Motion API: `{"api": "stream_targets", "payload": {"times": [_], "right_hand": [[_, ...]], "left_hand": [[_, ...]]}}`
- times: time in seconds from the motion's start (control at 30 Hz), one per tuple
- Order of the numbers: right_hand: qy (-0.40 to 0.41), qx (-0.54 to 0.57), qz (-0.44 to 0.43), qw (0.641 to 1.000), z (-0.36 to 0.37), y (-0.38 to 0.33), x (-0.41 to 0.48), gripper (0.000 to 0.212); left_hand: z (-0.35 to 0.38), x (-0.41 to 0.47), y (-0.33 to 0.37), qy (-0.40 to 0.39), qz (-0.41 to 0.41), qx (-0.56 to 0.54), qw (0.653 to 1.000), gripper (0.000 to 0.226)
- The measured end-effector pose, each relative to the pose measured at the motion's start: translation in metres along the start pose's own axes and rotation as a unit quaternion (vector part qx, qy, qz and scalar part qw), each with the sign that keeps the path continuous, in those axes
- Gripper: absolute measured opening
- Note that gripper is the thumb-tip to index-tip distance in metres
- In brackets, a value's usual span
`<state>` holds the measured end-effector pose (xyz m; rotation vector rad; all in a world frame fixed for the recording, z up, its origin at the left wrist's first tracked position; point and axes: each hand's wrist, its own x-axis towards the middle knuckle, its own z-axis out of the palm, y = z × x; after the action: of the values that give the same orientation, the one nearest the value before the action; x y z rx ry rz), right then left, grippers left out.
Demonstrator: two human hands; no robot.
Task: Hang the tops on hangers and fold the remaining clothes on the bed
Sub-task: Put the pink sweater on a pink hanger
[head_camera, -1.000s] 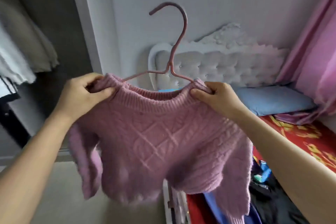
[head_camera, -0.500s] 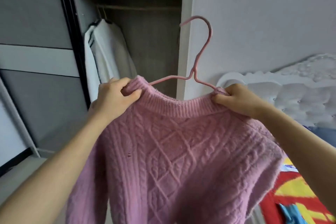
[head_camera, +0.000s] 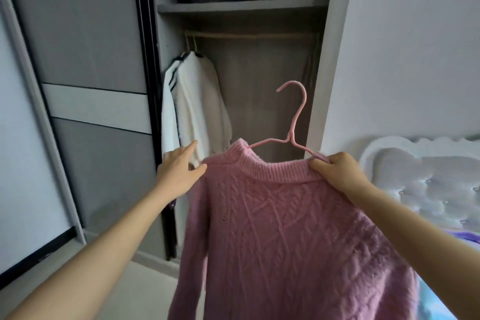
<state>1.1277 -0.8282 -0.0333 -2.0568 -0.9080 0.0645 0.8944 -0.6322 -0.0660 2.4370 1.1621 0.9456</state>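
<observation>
Before the open wardrobe (head_camera: pixel 241 5): pink sweater (head_camera: pixel 285 228) on pink hanger (head_camera: pixel 296 122), held up in the air. Hanger hook free, below the wardrobe's rail (head_camera: pixel 249 34). Right hand (head_camera: pixel 337 173) pinches sweater shoulder and hanger end together. Left hand (head_camera: pixel 179 171) slack, fingers straight, thumb at sweater's other shoulder, gripping nothing. White cardigan (head_camera: pixel 197 101) hangs at wardrobe's left side.

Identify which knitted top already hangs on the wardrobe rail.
The white fluffy top with dark stripes, at the left end of the rail. The pink cable-knit sweater sits on a pink wire hanger that the right hand holds, off the rail.
</observation>
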Motion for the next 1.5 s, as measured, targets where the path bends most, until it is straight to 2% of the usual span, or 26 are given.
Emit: {"api": "stream_targets", "payload": {"times": [0.07, 0.23, 0.4, 0.53, 0.6, 0.7, 0.8, 0.97, 1.1, 1.23, 1.3, 1.37, 1.43, 1.5], "right_hand": [[-0.003, 0.026, 0.023, 0.999, 0.018, 0.001, 0.032, 0.042], [-0.056, 0.187, 0.096, 0.976, 0.062, -0.010, 0.116, 0.033], [-0.112, 0.273, 0.077, 0.952, 0.102, -0.037, 0.197, 0.024], [-0.171, 0.203, 0.026, 0.964, 0.130, -0.054, 0.253, 0.012], [-0.176, 0.151, -0.016, 0.973, 0.143, -0.064, 0.282, 0.011], [-0.148, 0.127, -0.037, 0.980, 0.161, -0.079, 0.323, 0.010], [-0.102, 0.117, -0.038, 0.987, 0.181, -0.097, 0.364, 0.007], [-0.003, 0.177, -0.014, 0.984, 0.223, -0.134, 0.417, 0.012], [0.056, 0.203, -0.031, 0.977, 0.258, -0.178, 0.455, 0.008], [0.101, 0.189, -0.077, 0.974, 0.279, -0.227, 0.499, 0.013], [0.106, 0.183, -0.090, 0.973, 0.287, -0.251, 0.524, 0.008], [0.108, 0.175, -0.102, 0.973, 0.295, -0.271, 0.549, 0.005], [0.097, 0.170, -0.117, 0.974, 0.305, -0.288, 0.575, 0.005], [0.089, 0.161, -0.131, 0.974, 0.317, -0.303, 0.600, 0.012]], "left_hand": [[0.005, 0.027, -0.010, -0.002, -0.015, 0.009, 1.000, 0.063], [0.010, 0.110, -0.032, 0.010, -0.025, 0.008, 1.000, 0.063], [0.021, 0.186, -0.063, 0.054, -0.035, 0.006, 0.998, 0.060], [0.042, 0.232, -0.099, 0.043, -0.063, 0.028, 0.997, 0.061], [0.049, 0.263, -0.119, 0.058, -0.073, 0.039, 0.995, 0.062], [0.056, 0.309, -0.142, 0.077, -0.084, 0.047, 0.992, 0.062], [0.058, 0.369, -0.165, 0.116, -0.061, 0.069, 0.989, 0.061], [0.045, 0.479, -0.208, 0.219, -0.006, 0.098, 0.971, 0.061], [0.026, 0.557, -0.234, 0.293, 0.038, 0.105, 0.950, 0.067], [0.018, 0.615, -0.251, 0.308, 0.049, 0.134, 0.941, 0.080], [0.027, 0.632, -0.268, 0.306, 0.067, 0.161, 0.936, 0.084], [0.041, 0.642, -0.290, 0.332, 0.102, 0.214, 0.913, 0.086], [0.051, 0.649, -0.309, 0.375, 0.129, 0.284, 0.873, 0.082], [0.053, 0.651, -0.313, 0.407, 0.142, 0.320, 0.843, 0.079]]}}
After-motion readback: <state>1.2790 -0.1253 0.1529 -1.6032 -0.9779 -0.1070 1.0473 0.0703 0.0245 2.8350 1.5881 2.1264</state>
